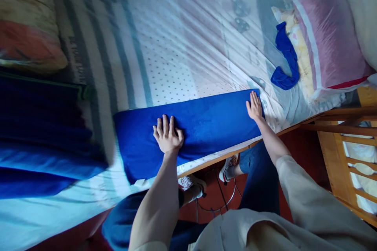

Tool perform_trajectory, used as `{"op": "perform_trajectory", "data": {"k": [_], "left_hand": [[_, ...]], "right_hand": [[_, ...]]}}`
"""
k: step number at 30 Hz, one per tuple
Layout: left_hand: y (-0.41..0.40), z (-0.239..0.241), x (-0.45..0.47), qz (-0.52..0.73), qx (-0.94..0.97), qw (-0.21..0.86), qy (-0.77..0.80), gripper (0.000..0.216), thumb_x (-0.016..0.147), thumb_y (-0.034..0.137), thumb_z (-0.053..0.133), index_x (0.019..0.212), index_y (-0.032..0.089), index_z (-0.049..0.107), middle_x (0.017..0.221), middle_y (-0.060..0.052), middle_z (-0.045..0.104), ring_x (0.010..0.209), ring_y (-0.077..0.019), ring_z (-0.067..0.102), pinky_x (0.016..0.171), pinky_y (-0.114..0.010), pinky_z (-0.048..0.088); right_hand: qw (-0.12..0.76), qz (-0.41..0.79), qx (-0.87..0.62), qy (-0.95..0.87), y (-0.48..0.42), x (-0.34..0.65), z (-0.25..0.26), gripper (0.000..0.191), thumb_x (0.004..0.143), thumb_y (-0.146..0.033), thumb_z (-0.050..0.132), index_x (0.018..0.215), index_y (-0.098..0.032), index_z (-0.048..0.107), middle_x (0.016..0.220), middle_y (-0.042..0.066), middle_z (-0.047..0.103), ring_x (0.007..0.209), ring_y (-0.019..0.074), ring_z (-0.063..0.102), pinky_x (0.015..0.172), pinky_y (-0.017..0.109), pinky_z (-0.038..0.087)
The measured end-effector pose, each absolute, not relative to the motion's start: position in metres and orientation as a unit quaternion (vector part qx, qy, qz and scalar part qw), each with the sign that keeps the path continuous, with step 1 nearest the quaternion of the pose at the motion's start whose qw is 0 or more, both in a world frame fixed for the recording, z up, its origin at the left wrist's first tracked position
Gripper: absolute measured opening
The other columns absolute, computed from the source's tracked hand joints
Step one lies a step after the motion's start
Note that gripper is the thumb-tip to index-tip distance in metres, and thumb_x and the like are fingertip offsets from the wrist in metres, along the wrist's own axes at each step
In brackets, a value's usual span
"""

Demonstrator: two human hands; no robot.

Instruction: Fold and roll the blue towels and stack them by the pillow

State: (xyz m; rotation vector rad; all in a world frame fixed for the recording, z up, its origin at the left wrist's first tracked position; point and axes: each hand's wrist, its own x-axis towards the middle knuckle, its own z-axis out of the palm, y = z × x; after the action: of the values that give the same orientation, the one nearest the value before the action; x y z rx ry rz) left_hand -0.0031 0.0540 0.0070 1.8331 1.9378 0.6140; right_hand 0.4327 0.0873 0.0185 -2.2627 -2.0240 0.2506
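A long blue towel point(206, 123), folded into a narrow band, lies along the near edge of the bed. My left hand point(167, 136) rests flat on it left of its middle, fingers stretched out. My right hand point(254, 106) presses flat on the towel's right end, fingers together and extended. Neither hand holds anything.
The bed sheet point(176, 47) is white with dots and stripes. A small crumpled blue cloth point(285, 60) lies beside a pink pillow point(326, 35). Dark blue bedding point(38, 145) is piled at the left. A wooden crib frame point(338, 153) stands at the right. The floor below is red.
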Motion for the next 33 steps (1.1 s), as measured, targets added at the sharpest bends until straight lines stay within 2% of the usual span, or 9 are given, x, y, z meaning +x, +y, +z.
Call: {"op": "perform_trajectory", "data": {"k": [3, 8, 14, 18, 23, 25, 28, 31, 33], "left_hand": [[0.054, 0.007, -0.003, 0.224, 0.656, 0.19, 0.695, 0.065, 0.088, 0.031, 0.049, 0.152, 0.018, 0.053, 0.166, -0.012, 0.038, 0.157, -0.034, 0.026, 0.128, -0.058, 0.013], [0.055, 0.006, -0.003, 0.218, 0.658, 0.19, 0.695, 0.065, 0.088, 0.031, 0.05, 0.152, 0.019, 0.052, 0.165, -0.011, 0.039, 0.157, -0.0333, 0.025, 0.128, -0.059, 0.013], [0.054, 0.001, -0.006, 0.199, 0.665, 0.183, 0.696, 0.065, 0.09, 0.03, 0.048, 0.154, 0.019, 0.051, 0.167, -0.011, 0.036, 0.158, -0.0328, 0.023, 0.129, -0.058, 0.012], [0.055, 0.001, -0.006, 0.187, 0.668, 0.187, 0.696, 0.065, 0.091, 0.03, 0.047, 0.155, 0.018, 0.048, 0.168, -0.011, 0.034, 0.159, -0.0332, 0.021, 0.129, -0.059, 0.01], [0.058, 0.007, -0.002, 0.186, 0.676, 0.183, 0.689, 0.065, 0.094, 0.03, 0.041, 0.158, 0.016, 0.044, 0.17, -0.013, 0.029, 0.159, -0.0329, 0.018, 0.13, -0.059, 0.007], [0.046, 0.012, 0.004, 0.181, 0.682, 0.185, 0.684, 0.067, 0.096, 0.031, 0.04, 0.16, 0.013, 0.039, 0.171, -0.014, 0.023, 0.16, -0.0337, 0.013, 0.13, -0.06, 0.006], [-0.002, 0.016, 0.019, 0.162, 0.712, 0.196, 0.655, 0.067, 0.098, 0.032, 0.039, 0.162, 0.012, 0.034, 0.172, -0.015, 0.019, 0.161, -0.0332, 0.008, 0.13, -0.06, 0.009], [-0.073, 0.017, 0.037, 0.135, 0.765, 0.21, 0.594, 0.062, 0.101, 0.031, 0.036, 0.16, 0.015, 0.038, 0.169, -0.014, 0.028, 0.161, -0.0298, 0.013, 0.13, -0.057, 0.013], [-0.118, 0.018, 0.045, 0.123, 0.795, 0.224, 0.55, 0.059, 0.101, 0.028, 0.036, 0.158, 0.016, 0.042, 0.167, -0.014, 0.035, 0.159, -0.029, 0.02, 0.129, -0.056, 0.018]], "right_hand": [[0.042, 0.079, -0.751, -0.655, 0.093, 0.462, 0.023, 0.065, 0.108, -0.041, 0.021, 0.166, -0.011, 0.023, 0.17, 0.015, 0.027, 0.16, 0.0245, 0.023, 0.13, 0.049, 0.022], [0.033, 0.059, -0.73, -0.68, 0.06, 0.44, 0.029, 0.065, 0.108, -0.039, 0.022, 0.167, -0.012, 0.019, 0.173, 0.014, 0.02, 0.162, 0.0278, 0.014, 0.13, 0.056, 0.014], [0.033, 0.102, -0.713, -0.693, -0.009, 0.435, 0.025, 0.065, 0.107, -0.038, 0.025, 0.165, -0.009, 0.024, 0.17, 0.015, 0.029, 0.16, 0.0252, 0.023, 0.13, 0.05, 0.021], [0.039, 0.084, -0.731, -0.676, -0.009, 0.445, 0.019, 0.065, 0.107, -0.038, 0.025, 0.163, -0.006, 0.028, 0.169, 0.017, 0.03, 0.16, 0.0242, 0.022, 0.131, 0.048, 0.019], [0.046, 0.096, -0.768, -0.631, -0.004, 0.424, 0.027, 0.063, 0.105, -0.034, 0.031, 0.161, -0.005, 0.034, 0.168, 0.02, 0.032, 0.158, 0.0281, 0.025, 0.129, 0.054, 0.021], [0.099, 0.11, -0.783, -0.604, -0.021, 0.394, 0.033, 0.06, 0.104, -0.034, 0.035, 0.157, -0.007, 0.041, 0.166, 0.021, 0.035, 0.157, 0.0304, 0.028, 0.127, 0.056, 0.023], [0.267, 0.174, -0.763, -0.563, -0.073, 0.322, 0.039, 0.052, 0.105, -0.038, 0.038, 0.147, -0.013, 0.057, 0.155, 0.02, 0.052, 0.149, 0.0286, 0.044, 0.124, 0.051, 0.035], [0.408, 0.326, -0.722, -0.454, -0.13, 0.242, 0.04, 0.045, 0.104, -0.047, 0.044, 0.127, -0.018, 0.07, 0.123, 0.017, 0.074, 0.114, 0.0259, 0.071, 0.1, 0.041, 0.057], [0.45, 0.437, -0.691, -0.358, -0.154, 0.202, 0.041, 0.048, 0.101, -0.053, 0.049, 0.123, -0.018, 0.071, 0.107, 0.014, 0.078, 0.089, 0.0234, 0.076, 0.081, 0.036, 0.062]]}}
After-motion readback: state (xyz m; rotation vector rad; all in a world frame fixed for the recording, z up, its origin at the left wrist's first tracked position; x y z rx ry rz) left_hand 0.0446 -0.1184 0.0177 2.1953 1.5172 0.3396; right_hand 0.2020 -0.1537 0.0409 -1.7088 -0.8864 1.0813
